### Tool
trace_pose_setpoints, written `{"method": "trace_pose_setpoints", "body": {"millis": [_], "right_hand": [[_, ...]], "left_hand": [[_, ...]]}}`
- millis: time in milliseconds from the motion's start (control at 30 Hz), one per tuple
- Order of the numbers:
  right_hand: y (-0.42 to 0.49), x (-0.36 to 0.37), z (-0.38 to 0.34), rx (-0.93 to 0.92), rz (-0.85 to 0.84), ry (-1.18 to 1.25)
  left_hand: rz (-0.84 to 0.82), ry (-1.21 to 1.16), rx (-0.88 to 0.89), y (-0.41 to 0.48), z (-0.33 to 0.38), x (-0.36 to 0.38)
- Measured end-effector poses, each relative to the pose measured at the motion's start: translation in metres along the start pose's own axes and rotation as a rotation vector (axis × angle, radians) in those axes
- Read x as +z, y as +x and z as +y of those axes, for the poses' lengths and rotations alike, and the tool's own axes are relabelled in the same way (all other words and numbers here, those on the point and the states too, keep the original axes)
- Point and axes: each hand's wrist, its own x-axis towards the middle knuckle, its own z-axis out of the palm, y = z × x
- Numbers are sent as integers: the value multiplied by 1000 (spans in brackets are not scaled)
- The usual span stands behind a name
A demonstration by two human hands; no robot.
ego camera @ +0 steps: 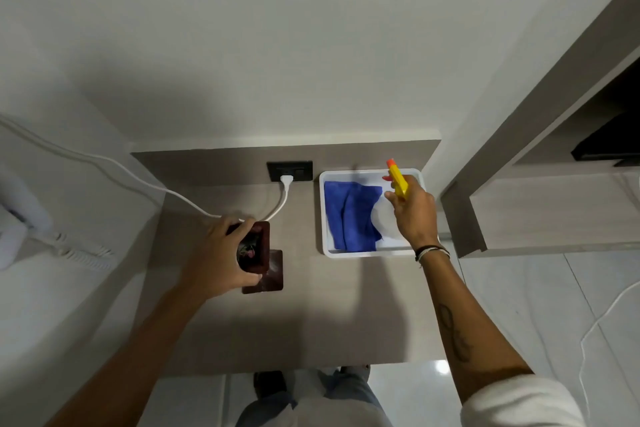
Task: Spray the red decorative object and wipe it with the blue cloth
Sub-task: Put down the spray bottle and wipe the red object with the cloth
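Observation:
The red decorative object (260,246), a dark red square box with dried bits inside, stands on a matching red base (273,274) on the grey table. My left hand (221,256) grips it from the left side, fingers over its top and bottom edges. My right hand (414,211) is closed around a spray bottle (398,182) with a yellow head and orange nozzle, held over the white tray (325,250). The blue cloth (349,215) lies crumpled in that tray, to the left of the bottle.
A black wall socket (290,170) holds a white plug, and its cable (138,177) runs left across the table's back corner. A white phone with coiled cord (20,229) sits at far left. A grey shelf unit (519,204) borders the table's right side.

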Motion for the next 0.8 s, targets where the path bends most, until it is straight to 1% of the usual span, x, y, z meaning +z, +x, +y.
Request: {"method": "trace_pose_setpoints", "body": {"millis": [67,133,267,433,533,567,600,667,700,733,800], "right_hand": [[7,4,8,52,66,13],[11,8,15,93,88,63],[12,13,23,116,38,79],[13,21,28,135,30,59],[16,22,26,197,21,144],[15,22,25,176,57,106],[13,22,22,100,118,26],[6,28,14,-110,236,-96],[2,36,7,-212,221,-120],[0,48,-2,-310,146,-149],[-1,75,-14,-438,-73,-285]], "left_hand": [[3,-20,3,-2,2,3],[19,-36,18,-4,1,8],[50,-60,47,-5,0,12],[71,-54,71,-3,0,15],[93,-54,85,-2,-3,19],[102,-57,91,-1,-4,20],[110,-58,97,-1,-6,21],[119,-73,109,0,-6,23],[120,-85,110,0,-7,24],[123,-93,110,0,-7,25],[132,-88,118,2,-8,27]]}}
